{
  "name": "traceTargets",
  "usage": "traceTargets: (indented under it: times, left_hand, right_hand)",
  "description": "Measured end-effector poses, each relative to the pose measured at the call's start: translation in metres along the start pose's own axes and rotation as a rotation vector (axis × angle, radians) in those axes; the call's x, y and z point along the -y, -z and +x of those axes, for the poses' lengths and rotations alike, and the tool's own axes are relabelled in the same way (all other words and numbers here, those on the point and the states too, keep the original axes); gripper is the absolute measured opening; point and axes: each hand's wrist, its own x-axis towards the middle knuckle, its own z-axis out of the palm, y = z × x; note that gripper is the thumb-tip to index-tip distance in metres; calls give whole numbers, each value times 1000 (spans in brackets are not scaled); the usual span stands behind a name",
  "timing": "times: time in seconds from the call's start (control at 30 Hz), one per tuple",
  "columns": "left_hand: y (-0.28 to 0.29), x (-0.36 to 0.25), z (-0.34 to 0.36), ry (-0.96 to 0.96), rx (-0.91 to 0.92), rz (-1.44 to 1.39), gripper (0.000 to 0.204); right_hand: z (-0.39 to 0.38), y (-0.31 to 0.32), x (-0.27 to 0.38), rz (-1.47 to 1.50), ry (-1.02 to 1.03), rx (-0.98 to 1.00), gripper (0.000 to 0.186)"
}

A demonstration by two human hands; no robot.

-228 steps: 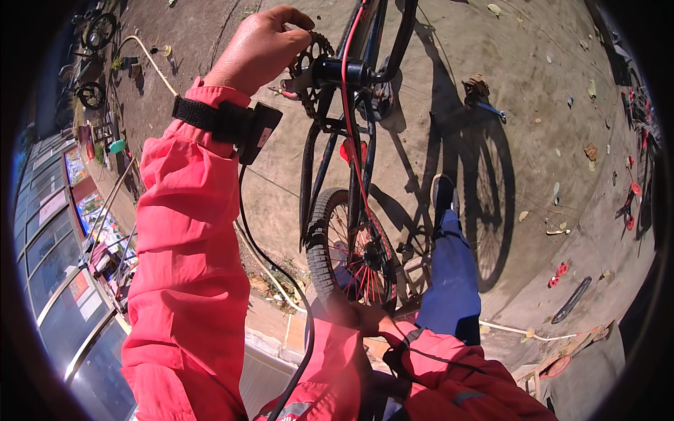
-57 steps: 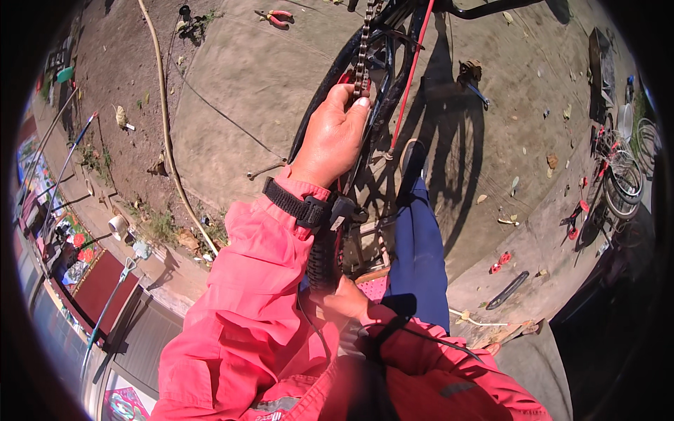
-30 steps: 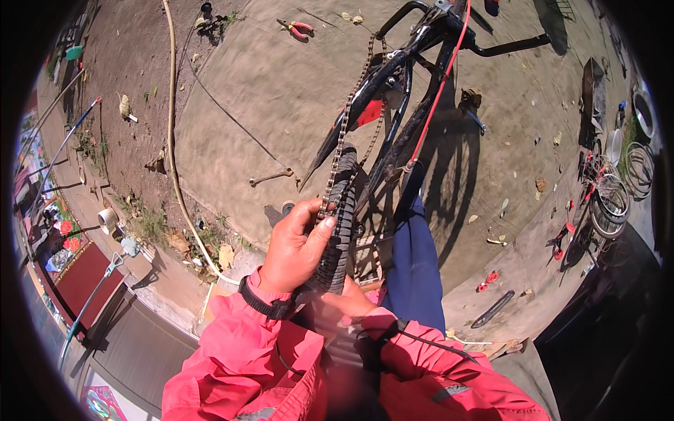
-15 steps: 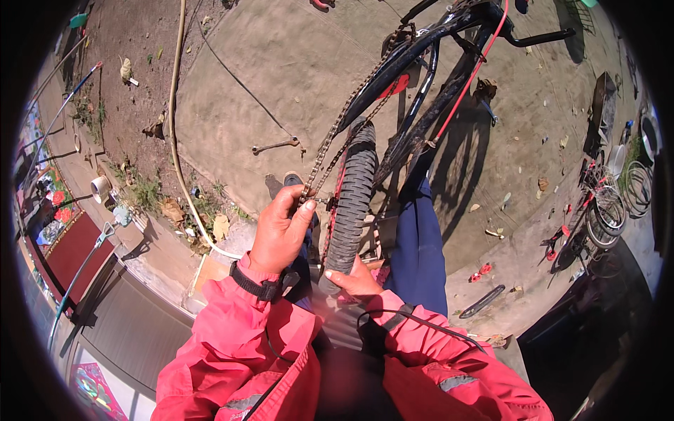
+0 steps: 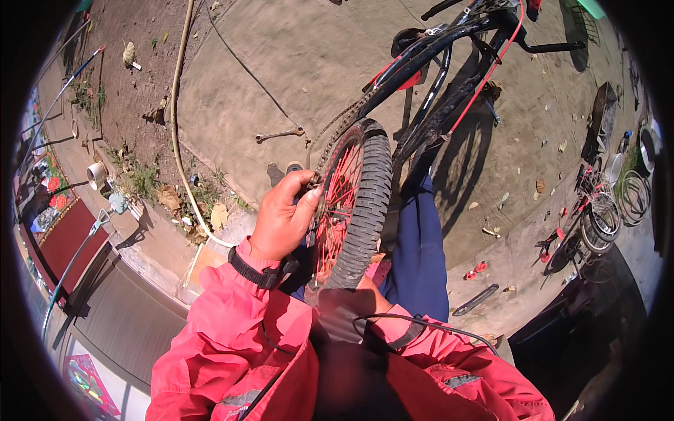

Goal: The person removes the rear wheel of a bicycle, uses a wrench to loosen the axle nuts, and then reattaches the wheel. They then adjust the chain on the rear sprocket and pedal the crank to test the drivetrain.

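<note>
head view: left hand (image 5: 281, 217), fingers (image 5: 292, 185) pinching chain (image 5: 342, 126) beside wheel (image 5: 371, 189); right hand (image 5: 371, 291) mostly hidden, fingers unclear.

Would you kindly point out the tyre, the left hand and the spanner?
Tyre (image 5: 370, 196), head view: on its ridged tread.
Left hand (image 5: 278, 219), head view: back of the hand.
Spanner (image 5: 279, 135), head view: middle of its shaft.

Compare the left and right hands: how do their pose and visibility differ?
The left hand pinches the chain, while the right hand is at the near end of the tyre, its grip unseen. The left hand is mostly visible; the right hand is largely hidden behind the tyre. Both are bare and emerge from red sleeves.
</note>
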Motion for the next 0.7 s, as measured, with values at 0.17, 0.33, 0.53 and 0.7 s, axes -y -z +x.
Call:
traceTargets:
  times: [0.17, 0.33, 0.53, 0.7]
  left_hand:
    - [5, -1, 0, -87, -19, 34, 19]
    - [7, 4, 0, -22, 23, -2, 21]
    - [10, 13, 4, -81, 28, 3, 22]
    - [12, 19, 4, -66, 81, 46, 21]
  right_hand:
    - [-10, -16, 26, 41, 134, 12, 43]
    - [-12, -14, 36, -67, 173, -52, 63]
    - [-14, -13, 53, -65, 238, -87, 82]
    - [-19, -24, 69, -7, 279, -58, 84]
